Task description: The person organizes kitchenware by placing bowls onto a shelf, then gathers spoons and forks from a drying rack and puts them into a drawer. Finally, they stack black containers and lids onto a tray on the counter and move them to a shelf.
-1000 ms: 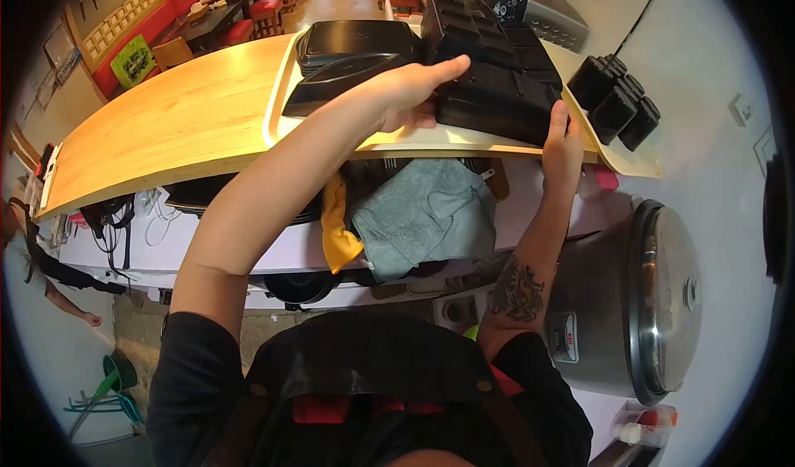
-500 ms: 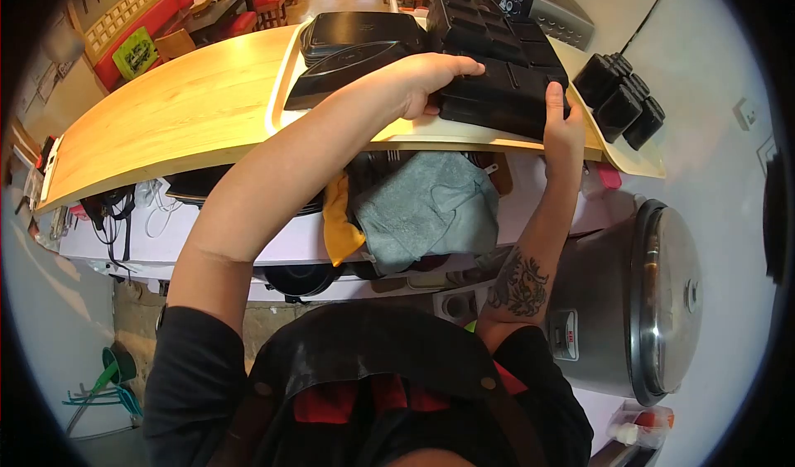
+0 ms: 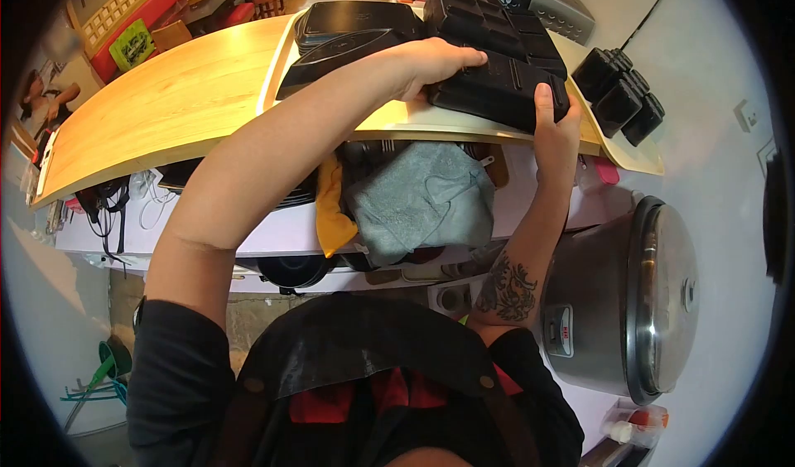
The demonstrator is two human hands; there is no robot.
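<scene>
Far left, on the wooden table (image 3: 157,111): a pale tray (image 3: 397,119) carrying 2 stacks of flat black lids (image 3: 348,32) — how many in each cannot be told.

Centre, left hand (image 3: 435,61): laid palm-down over the near-left corner of the black compartment tray stack (image 3: 505,69), fingers (image 3: 468,55) stretched flat across the top and thumb tucked under the edge — a loose clasp, not a tight fist. Right hand (image 3: 553,132): cupping the near-right corner from below, index finger pointing up along the side wall, the other fingers curled beneath and mostly hidden.

Stack itself: at the back-right of the pale tray, tilted slightly, nearest edge toward the body. Judged best handled by keeping both corners level, pressing down from above and up from beneath so the nested pieces stay together, and lifting clear of the lids beside it before drawing back. Risk: thin plastic flexing and the upper pieces sliding off.

Further right: 6 or so small black cups (image 3: 621,94) in 2 rows, just beside the stack. Below the table edge: 1 grey cloth (image 3: 422,202), 1 yellow cloth (image 3: 330,210). Lower right: 1 large steel rice cooker (image 3: 638,301), lid shut.
</scene>
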